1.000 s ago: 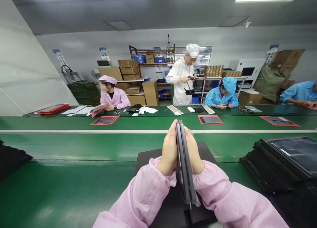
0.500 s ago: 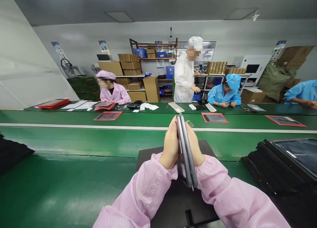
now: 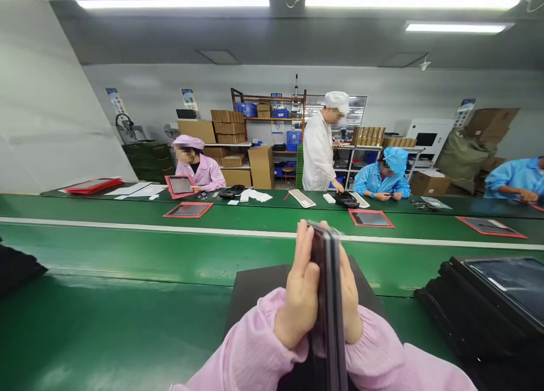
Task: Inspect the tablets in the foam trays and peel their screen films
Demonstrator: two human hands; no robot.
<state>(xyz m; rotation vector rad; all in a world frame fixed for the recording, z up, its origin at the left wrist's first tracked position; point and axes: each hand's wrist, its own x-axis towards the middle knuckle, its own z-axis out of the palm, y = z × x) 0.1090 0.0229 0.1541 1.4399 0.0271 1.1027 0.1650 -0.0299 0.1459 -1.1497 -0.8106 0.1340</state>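
Two slim grey tablets (image 3: 334, 306) stand upright, face to face and edge-on to me, pressed between my palms. My left hand (image 3: 300, 297) lies flat along the left face, its fingers pointing up. On the other side my right hand (image 3: 351, 303) presses the right face, partly hidden behind the tablets. Both hands together grip the pair. Below them a black mat (image 3: 250, 292) lies on the green work surface.
At right, a tablet (image 3: 512, 277) tops a stack of black sheets (image 3: 459, 317). Black material (image 3: 19, 271) lies at far left. Red-edged panels, such as one panel (image 3: 188, 209), rest on the green belt (image 3: 127, 221). Several co-workers are across the bench.
The view has tilted upward. The tablets have turned slightly, showing more of the left face. Across the bench, the person in pink raises a red-edged panel; the person in white reaches down to the bench.
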